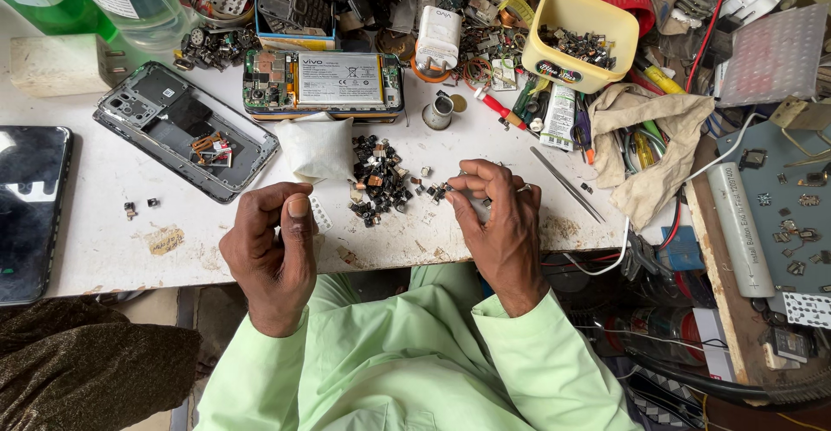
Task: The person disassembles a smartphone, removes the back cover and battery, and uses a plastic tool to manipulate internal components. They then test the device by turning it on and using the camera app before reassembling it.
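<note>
on the white bench [104, 223], the right hand [498, 223] pinches a tiny part from the parts pile [378, 180]; the left hand [275, 245] is closed on a small white strip [320, 215]. a slip could scatter the loose parts.

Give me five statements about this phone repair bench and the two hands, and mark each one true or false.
1. The right hand pinches a small dark part at the edge of the heap of tiny black components. True.
2. The yellow plastic tub is empty. False: it holds small dark parts.
3. The opened phone with its silver battery showing lies above the heap. True.
4. The left hand grips the thin metal tweezers. False: the tweezers lie on the white table, right of the right hand.
5. The grey phone back shell rests on the beige cloth. False: it lies on the table, far left of the cloth.
</note>
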